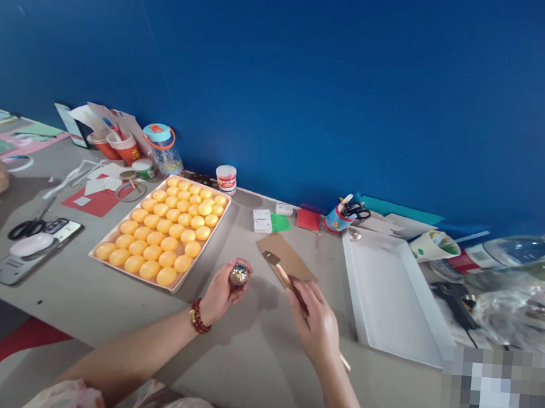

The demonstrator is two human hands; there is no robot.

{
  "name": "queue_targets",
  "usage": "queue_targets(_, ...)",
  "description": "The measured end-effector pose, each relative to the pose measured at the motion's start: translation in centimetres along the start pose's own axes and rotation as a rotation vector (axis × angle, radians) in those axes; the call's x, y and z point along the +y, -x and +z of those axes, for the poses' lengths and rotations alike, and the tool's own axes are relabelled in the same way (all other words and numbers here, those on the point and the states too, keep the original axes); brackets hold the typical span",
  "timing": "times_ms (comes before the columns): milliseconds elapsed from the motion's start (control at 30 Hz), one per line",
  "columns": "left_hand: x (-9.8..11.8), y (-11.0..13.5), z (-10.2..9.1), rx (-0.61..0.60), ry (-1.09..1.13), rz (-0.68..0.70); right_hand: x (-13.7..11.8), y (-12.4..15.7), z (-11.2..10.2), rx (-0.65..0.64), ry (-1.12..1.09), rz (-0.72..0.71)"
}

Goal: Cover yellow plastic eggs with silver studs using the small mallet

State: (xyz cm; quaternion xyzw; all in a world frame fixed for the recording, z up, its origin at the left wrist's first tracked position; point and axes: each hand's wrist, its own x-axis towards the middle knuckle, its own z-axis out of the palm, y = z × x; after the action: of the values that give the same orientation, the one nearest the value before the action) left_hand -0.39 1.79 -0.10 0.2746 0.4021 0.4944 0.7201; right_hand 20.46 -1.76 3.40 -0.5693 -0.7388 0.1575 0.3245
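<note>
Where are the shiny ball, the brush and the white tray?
Shiny ball (238, 275): head view, middle of its visible surface, in the left hand (221, 293).
Brush (281, 274): head view, exposed length ahead of the right hand (314, 323).
White tray (394, 290): head view, bare floor.

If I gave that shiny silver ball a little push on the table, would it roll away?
Probably: the silver ball looks round, so it may roll on the flat table. Its glossy surface might feel slippery. It's probably easy to lift, since the left hand alone holds it.
</note>
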Motion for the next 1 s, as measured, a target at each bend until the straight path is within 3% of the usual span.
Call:
queue_targets(167,0.3,0.3,0.2,-0.164,0.118,0.053,3.1,-0.3,0.3,-0.005,0.279,0.032)
queue_targets(433,0.2,1.2,-0.1,-0.494,0.151,0.036,5.6,-0.5,0.7,-0.057,0.407,0.05)
queue_targets(533,0.0,1.3,-0.2,-0.556,0.129,0.056,4.6,-0.8,0.5,0.008,0.29,-0.023)
queue_targets(633,-0.1,1.4,-0.3,-0.56,0.066,0.074,1.6,-0.6,0.2,0.048,-0.016,-0.128)
queue_targets(800,-0.1,2.0,-0.1,-0.584,-0.069,0.11,-2.6,0.2,0.7,-0.089,-0.271,-0.255)
queue_targets(1000,-0.5,2.2,0.1,-0.596,-0.09,0.121,-2.1,0.4,2.0,-0.071,-0.385,-0.276)
